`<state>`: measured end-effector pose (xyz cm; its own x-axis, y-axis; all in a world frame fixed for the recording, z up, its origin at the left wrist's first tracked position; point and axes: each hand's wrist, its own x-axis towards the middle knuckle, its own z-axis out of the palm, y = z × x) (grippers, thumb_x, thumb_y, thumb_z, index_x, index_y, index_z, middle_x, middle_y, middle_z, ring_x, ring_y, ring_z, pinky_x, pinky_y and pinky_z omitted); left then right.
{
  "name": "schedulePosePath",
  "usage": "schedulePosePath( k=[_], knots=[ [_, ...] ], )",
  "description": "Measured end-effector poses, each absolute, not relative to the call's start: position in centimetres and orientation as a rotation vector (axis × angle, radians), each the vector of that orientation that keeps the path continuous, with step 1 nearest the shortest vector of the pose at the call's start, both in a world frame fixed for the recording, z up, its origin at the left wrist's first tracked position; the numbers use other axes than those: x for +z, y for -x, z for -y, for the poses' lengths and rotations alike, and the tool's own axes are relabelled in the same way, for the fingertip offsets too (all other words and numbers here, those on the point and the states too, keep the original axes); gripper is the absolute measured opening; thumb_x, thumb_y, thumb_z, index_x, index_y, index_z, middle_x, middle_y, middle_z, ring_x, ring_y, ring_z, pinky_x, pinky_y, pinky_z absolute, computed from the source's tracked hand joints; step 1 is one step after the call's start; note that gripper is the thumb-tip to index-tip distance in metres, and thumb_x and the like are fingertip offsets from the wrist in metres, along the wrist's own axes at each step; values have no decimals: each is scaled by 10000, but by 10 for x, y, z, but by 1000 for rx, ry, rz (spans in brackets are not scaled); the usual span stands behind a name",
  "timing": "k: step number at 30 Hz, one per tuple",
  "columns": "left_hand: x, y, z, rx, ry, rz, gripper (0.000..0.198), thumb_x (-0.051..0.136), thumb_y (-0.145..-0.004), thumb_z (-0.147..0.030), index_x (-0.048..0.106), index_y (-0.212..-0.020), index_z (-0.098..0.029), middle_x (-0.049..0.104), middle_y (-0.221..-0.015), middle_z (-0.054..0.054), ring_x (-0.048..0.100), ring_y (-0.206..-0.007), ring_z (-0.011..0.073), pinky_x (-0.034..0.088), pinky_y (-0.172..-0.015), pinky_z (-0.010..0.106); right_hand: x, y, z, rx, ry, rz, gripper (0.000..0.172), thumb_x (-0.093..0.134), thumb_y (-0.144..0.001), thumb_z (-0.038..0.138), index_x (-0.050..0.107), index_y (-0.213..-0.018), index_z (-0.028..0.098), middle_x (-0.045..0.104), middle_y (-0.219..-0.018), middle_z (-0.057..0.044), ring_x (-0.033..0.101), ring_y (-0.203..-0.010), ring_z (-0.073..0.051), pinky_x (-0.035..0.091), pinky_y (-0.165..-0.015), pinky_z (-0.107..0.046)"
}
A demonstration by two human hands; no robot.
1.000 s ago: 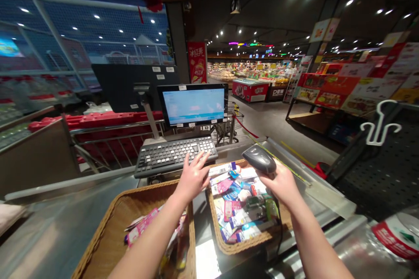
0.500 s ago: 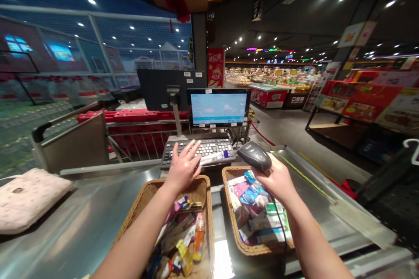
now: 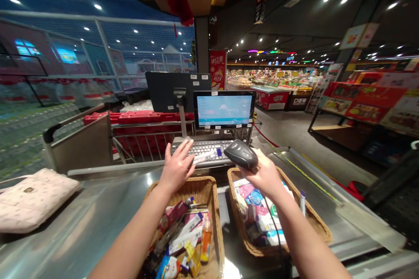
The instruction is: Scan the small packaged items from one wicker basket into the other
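My left hand [image 3: 178, 166] is over the left part of the black keyboard [image 3: 214, 144], with several fingers spread. A slim white packet with a blue end [image 3: 207, 155] juts from beside its thumb across the keys, gripped at its near end. My right hand [image 3: 262, 172] is wrapped around a dark barcode scanner [image 3: 241, 153], whose head points left toward the packet. Beneath my left forearm stands a wicker basket [image 3: 214, 209] with an orange bottle [image 3: 205, 240] and several small packages. Below the right hand, a second wicker basket [image 3: 236, 222] contains more packaged goods.
A lit monitor [image 3: 224, 111] stands behind the keyboard. On the metal counter [image 3: 108, 209], a pale pink bag [image 3: 36, 200] lies at the left. The scanner's cord [image 3: 273, 222] runs down over the right basket. Shopping carts [image 3: 150, 135] stand beyond the counter.
My right hand has brought the scanner left, closer to the packet. My left hand and the packet have shifted slightly left over the keyboard. The view has turned a little left.
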<state>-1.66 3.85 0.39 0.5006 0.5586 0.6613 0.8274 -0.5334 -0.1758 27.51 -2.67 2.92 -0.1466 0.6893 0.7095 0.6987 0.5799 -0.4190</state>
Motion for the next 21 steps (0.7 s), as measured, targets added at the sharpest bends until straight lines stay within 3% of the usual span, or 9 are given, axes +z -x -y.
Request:
schedulePosePath(
  k=[21],
  knots=[
    [-4,53,-41,-774,2215,1264,151,573,-835,-234,684,-937,-225,414,-1503,120,391,-1385,307,83,-1148,652,15,-234,20,134,1078,2009,291,642,-725,212,689,-1012,222,686,-1157,-83,586,-1159,-296,439,-1013,-458]
  ],
)
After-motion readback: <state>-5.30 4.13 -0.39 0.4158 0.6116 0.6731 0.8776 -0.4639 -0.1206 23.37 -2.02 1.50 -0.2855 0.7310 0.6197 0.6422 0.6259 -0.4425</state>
